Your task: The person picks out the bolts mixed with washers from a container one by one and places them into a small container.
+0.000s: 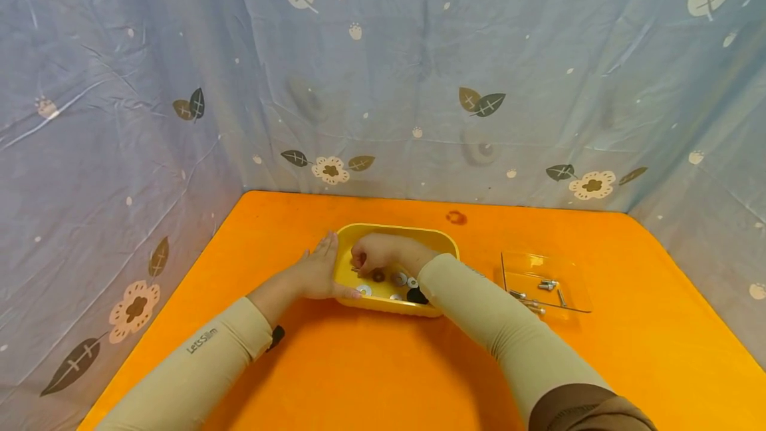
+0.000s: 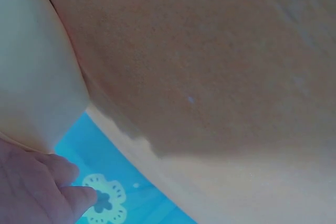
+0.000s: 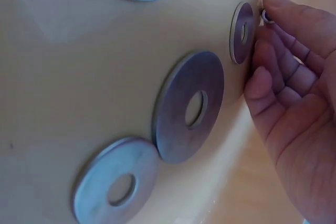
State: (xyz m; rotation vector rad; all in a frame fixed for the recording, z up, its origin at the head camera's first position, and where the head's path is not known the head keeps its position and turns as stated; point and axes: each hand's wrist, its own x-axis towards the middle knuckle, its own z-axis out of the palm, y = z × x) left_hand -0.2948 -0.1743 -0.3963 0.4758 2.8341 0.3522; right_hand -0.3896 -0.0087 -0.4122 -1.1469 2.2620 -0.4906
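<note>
A yellow plastic tub [image 1: 413, 227] stands on the orange tabletop. My left hand [image 1: 317, 276] rests at its left end, fingers extended along the rim and thumb lying over the front corner. Inside the tub, my right hand [image 1: 383, 251] has curled fingers near the floor. In the right wrist view its thumb and fingers pinch a small round metal piece [image 3: 268, 17], mostly hidden by the fingertips. Flat metal washers of different sizes lie around it, among them a large washer [image 3: 181, 129] and a smaller washer [image 3: 242, 32]. A black object [image 1: 417, 295] sits by the front wall.
Right of the tub is a clear shallow tray [image 1: 577, 271] with several metal bolts [image 1: 547, 285]. A small black item [image 1: 276, 337] shows beside the left sleeve. A patterned curtain [image 1: 413, 72] surrounds the table at the back and sides.
</note>
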